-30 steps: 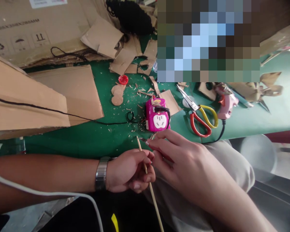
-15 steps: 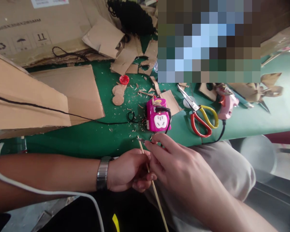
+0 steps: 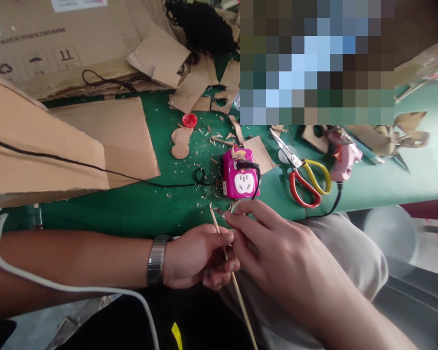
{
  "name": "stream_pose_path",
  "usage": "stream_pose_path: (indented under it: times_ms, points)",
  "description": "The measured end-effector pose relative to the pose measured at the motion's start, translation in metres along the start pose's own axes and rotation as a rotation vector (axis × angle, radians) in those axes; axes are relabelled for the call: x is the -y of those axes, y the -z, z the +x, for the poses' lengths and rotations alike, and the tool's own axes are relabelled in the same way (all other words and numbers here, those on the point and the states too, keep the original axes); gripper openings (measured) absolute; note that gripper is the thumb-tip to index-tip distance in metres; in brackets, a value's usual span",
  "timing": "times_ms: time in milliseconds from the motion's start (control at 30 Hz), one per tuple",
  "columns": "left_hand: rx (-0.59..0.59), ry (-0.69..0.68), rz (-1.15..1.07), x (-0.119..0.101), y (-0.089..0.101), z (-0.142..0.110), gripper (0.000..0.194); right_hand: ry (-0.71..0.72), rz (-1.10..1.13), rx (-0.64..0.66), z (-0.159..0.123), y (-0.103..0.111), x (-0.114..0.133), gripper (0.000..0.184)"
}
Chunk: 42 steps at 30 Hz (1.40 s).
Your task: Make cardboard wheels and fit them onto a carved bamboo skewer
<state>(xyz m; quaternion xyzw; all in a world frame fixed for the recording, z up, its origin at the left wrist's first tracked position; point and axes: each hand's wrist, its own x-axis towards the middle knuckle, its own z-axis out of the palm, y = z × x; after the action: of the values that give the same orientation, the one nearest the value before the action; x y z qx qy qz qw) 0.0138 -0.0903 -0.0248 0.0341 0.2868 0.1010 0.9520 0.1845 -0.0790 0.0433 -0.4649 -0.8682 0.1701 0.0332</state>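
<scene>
My left hand (image 3: 200,257) is closed round a thin wooden stick (image 3: 241,302), which slants from the lower edge up past my thumb. In my right hand (image 3: 277,248) is a small blade (image 3: 218,212), pinched between the fingers; its handle is hidden in the grip. The blade's tip lies close beside the stick's upper end, and I cannot tell whether they touch. Pale wood shavings (image 3: 203,192) are scattered on the green table just beyond. A pink power socket block (image 3: 242,176) with a black plug in it stands past my right fingers.
Scissors (image 3: 295,165) with red and yellow handles and a pink glue gun (image 3: 345,158) lie to the right. Cardboard sheets (image 3: 131,141) and a large box (image 3: 65,53) fill the left. A red cap (image 3: 189,120) sits beside cardboard discs (image 3: 180,149). A white cable (image 3: 76,288) crosses my left forearm.
My right hand and the blade have shifted very slightly relative to the stick's upper end. The whole view has slid a little. Both hands keep their hold.
</scene>
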Motion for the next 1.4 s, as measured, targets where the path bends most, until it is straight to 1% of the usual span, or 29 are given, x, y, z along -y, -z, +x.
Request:
stream_pose_path:
  times_ms: [133,233,367,500,667,800,933,1033,1133,1200,1333,1400]
  points:
    - [-0.008,0.006,-0.004,0.001,0.001,0.0,0.037,0.043,0.0,-0.014,-0.002,0.0,0.002,0.024]
    - [-0.018,0.009,0.0,0.002,0.0,0.0,0.036,0.076,-0.039,-0.036,0.0,-0.001,0.003,0.027]
    - [-0.021,-0.006,0.022,0.003,0.0,0.0,0.033,0.139,-0.111,-0.028,0.004,-0.002,0.004,0.029]
    - [-0.039,-0.022,0.04,0.005,0.0,0.001,0.029,0.148,-0.166,-0.009,0.004,-0.002,0.007,0.022]
    - [-0.085,-0.017,0.058,0.006,0.0,0.003,0.032,0.151,-0.193,0.078,0.0,-0.008,0.009,0.011]
    - [-0.098,-0.002,0.077,0.006,-0.001,0.005,0.037,0.166,-0.193,0.097,-0.004,-0.012,0.008,0.01]
    - [-0.096,-0.009,0.078,0.006,-0.001,0.005,0.038,0.143,-0.192,0.106,-0.004,-0.013,0.009,0.01]
    - [-0.09,-0.017,0.082,0.007,0.0,0.004,0.039,0.15,-0.192,0.09,-0.003,-0.013,0.01,0.011]
    - [-0.072,-0.034,0.071,0.007,0.001,0.004,0.04,0.131,-0.179,0.042,0.001,-0.013,0.01,0.015]
    - [-0.055,-0.031,0.057,0.007,0.002,0.004,0.036,0.13,-0.173,0.021,0.003,-0.014,0.008,0.018]
    - [-0.044,-0.002,0.04,0.006,0.001,0.005,0.023,0.156,-0.175,-0.011,0.007,-0.013,0.005,0.019]
    - [-0.048,0.006,0.034,0.005,0.0,0.004,0.021,0.155,-0.176,-0.042,0.007,-0.012,0.003,0.023]
